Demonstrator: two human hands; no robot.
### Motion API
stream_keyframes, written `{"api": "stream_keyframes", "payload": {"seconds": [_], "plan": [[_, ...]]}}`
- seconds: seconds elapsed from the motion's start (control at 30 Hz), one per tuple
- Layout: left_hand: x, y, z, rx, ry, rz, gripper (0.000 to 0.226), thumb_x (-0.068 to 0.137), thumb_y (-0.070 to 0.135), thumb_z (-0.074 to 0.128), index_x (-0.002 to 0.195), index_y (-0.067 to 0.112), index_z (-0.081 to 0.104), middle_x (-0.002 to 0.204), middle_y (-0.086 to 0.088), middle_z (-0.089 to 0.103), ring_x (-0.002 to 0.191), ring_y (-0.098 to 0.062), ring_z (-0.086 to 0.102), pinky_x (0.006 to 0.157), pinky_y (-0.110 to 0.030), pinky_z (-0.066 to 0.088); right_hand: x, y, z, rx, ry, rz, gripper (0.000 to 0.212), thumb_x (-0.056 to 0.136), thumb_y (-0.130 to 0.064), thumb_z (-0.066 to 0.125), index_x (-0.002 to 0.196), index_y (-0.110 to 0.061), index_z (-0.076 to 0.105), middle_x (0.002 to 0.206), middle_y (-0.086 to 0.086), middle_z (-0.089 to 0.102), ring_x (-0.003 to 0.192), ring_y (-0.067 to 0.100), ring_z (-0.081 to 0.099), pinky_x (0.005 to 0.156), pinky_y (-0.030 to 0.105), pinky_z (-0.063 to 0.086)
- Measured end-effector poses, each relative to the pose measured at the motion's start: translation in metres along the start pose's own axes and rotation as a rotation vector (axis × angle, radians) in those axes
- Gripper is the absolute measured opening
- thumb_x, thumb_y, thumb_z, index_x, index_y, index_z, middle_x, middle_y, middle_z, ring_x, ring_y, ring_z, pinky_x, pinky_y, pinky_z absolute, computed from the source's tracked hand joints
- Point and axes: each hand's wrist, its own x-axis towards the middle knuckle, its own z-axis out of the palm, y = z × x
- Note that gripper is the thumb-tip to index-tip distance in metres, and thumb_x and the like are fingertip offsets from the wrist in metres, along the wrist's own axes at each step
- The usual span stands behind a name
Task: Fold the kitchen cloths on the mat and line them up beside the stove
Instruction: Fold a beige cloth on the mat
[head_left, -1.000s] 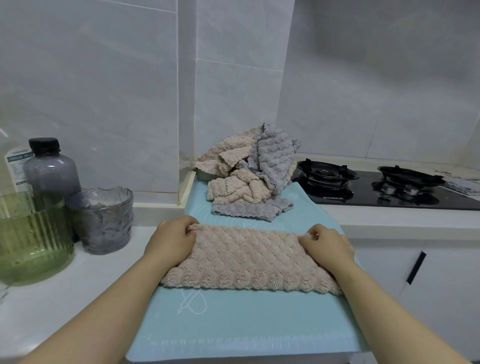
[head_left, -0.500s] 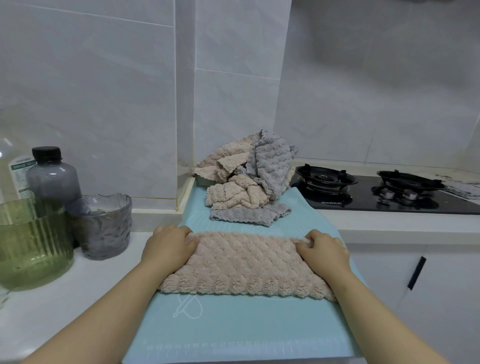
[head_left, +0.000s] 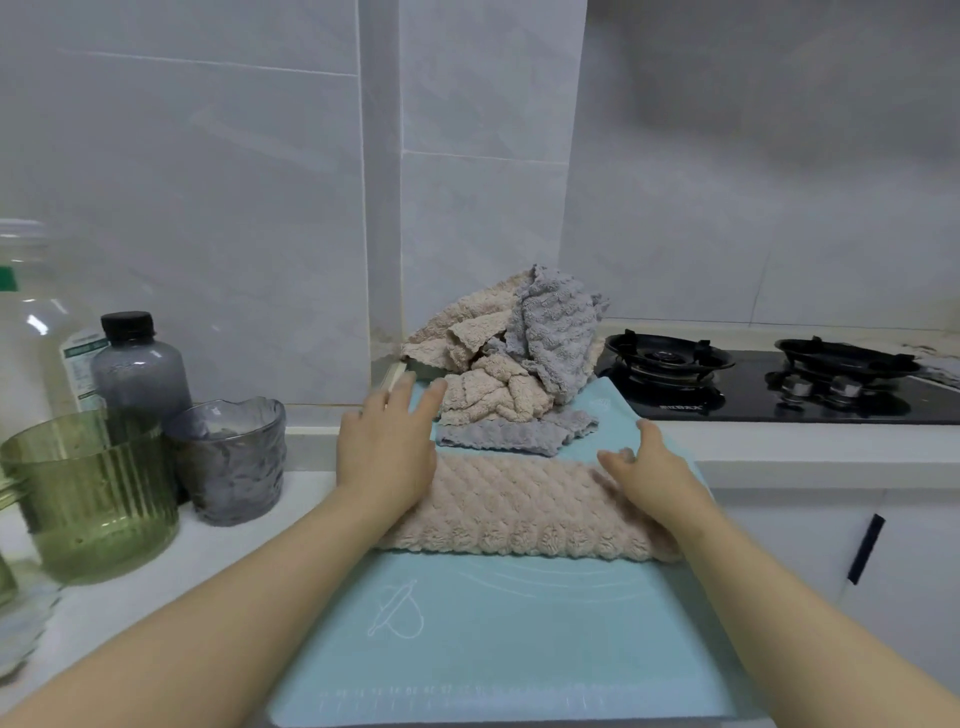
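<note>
Cloth of pale beige (head_left: 519, 512) lies folded into a long band across the middle of the blue-green mat (head_left: 493, 654), running left to right. The left hand (head_left: 387, 452) is over its left end with the fingers (head_left: 435, 397) straight and spread wide, pointing at the far pile and holding nothing. The right hand (head_left: 652, 475) is over the right end, its fingers loose and slightly bent, thumb raised, gripping nothing; whether either palm presses the cloth I cannot tell. Just beyond the band a grey cloth (head_left: 511, 434) lies flat on the mat, and behind it a heap of unfolded cloths (head_left: 514, 348), beige and grey mixed, sits at the mat's far edge against the tiled corner. The stove (head_left: 753, 387), black with two burners, stands just to the right of the heap and the mat. On the white tabletop (head_left: 171, 566) to the left are a green ribbed cup (head_left: 93, 493), a smoky grey glass (head_left: 228, 460) touching or nearly touching it, and behind them a dark bottle (head_left: 139, 371) with a black cap, next to a clear bottle (head_left: 31, 322)
</note>
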Motion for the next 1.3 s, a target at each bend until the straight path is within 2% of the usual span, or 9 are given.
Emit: {"api": "stream_keyframes", "payload": {"seconds": [0.2,0.37,0.47,0.6,0.73,0.8,0.97,1.2,1.3], "plan": [[-0.022,0.018,0.02,-0.199,-0.608,0.067,0.064,0.088,0.067,0.027,0.145,0.044,0.011,0.158,0.008,0.001,0.146,-0.022,0.003,0.116,-0.046,0.004,-0.013,0.008,-0.011,0.014,-0.134,0.055,0.069,0.085,-0.028,0.053,0.144,-0.025,0.018,0.084,0.004,0.067,0.06,0.018,0.058,0.059,0.027,0.046],[-0.026,0.018,0.024,-0.17,-0.601,0.068,0.064,0.088,0.068,0.021,0.146,0.044,0.009,0.158,0.008,-0.001,0.146,-0.022,-0.003,0.116,-0.045,-0.002,-0.019,-0.008,-0.027,0.2,-0.165,0.046,0.062,0.086,-0.009,0.052,0.141,-0.021,0.025,0.066,0.009,0.062,0.041,0.017,0.044,0.039,0.022,0.033],[-0.027,0.015,0.019,-0.325,-0.414,0.045,0.068,0.085,0.068,0.029,0.145,0.038,0.021,0.156,0.006,0.015,0.144,-0.019,0.011,0.115,-0.039,0.01,-0.021,-0.036,-0.034,0.29,-0.09,-0.032,0.054,0.09,-0.01,0.053,0.138,-0.021,0.033,0.09,0.007,0.057,0.057,0.012,0.05,0.043,0.021,0.038],[-0.022,-0.008,0.007,-0.759,0.164,-0.224,0.04,0.086,0.044,0.053,0.121,0.024,0.054,0.119,0.0,0.053,0.112,-0.021,0.048,0.09,-0.029,0.035,-0.029,-0.087,-0.031,0.506,-0.171,-0.155,0.054,0.087,-0.01,0.06,0.134,-0.025,0.038,0.097,0.012,0.059,0.071,0.019,0.058,0.059,0.027,0.047],[-0.016,-0.009,-0.003,-1.535,-0.243,-0.646,0.035,0.093,0.045,0.045,0.115,0.018,0.048,0.091,-0.009,0.061,0.065,-0.027,0.059,0.048,-0.028,0.047,-0.042,-0.118,-0.022,0.747,-0.436,-0.225,0.026,0.091,-0.033,0.058,0.115,-0.033,0.048,0.087,0.005,0.064,0.064,0.016,0.058,0.063,0.031,0.046],[-0.02,-0.003,-0.004,-1.473,-0.434,-0.591,0.032,0.093,0.052,0.038,0.111,0.027,0.048,0.089,-0.006,0.059,0.063,-0.021,0.055,0.047,-0.025,0.045,-0.042,-0.117,-0.011,0.864,-0.442,-0.183,0.013,0.092,-0.043,0.051,0.101,-0.034,0.051,0.083,0.004,0.066,0.061,0.017,0.059,0.062,0.031,0.047],[-0.024,-0.018,0.011,-1.256,-0.377,-0.39,0.007,0.086,0.03,0.063,0.089,0.036,0.063,0.093,0.002,0.063,0.085,-0.014,0.059,0.076,-0.025,0.045,-0.036,-0.091,0.037,0.902,-0.109,-0.112,0.013,0.095,-0.029,0.051,0.094,-0.017,0.057,0.076,0.005,0.062,0.054,0.01,0.052,0.054,0.022,0.042],[-0.015,-0.035,0.007,-1.316,-0.25,-0.476,0.024,0.084,0.008,0.063,0.094,0.03,0.064,0.097,-0.004,0.061,0.074,-0.017,0.057,0.066,-0.023,0.049,-0.04,-0.069,0.056,0.676,0.116,-0.293,0.011,0.09,-0.021,0.059,0.08,-0.026,0.06,0.083,-0.002,0.064,0.077,0.012,0.055,0.071,0.023,0.043],[-0.019,-0.033,0.009,-1.178,-0.383,-0.419,0.031,0.085,0.006,0.06,0.108,0.026,0.06,0.085,0.003,0.06,0.058,-0.01,0.053,0.048,-0.013,0.041,-0.037,-0.062,0.062,0.464,0.136,-0.376,0.011,0.08,-0.045,0.055,0.081,-0.035,0.06,0.096,-0.008,0.064,0.096,0.013,0.054,0.087,0.031,0.044]]}}
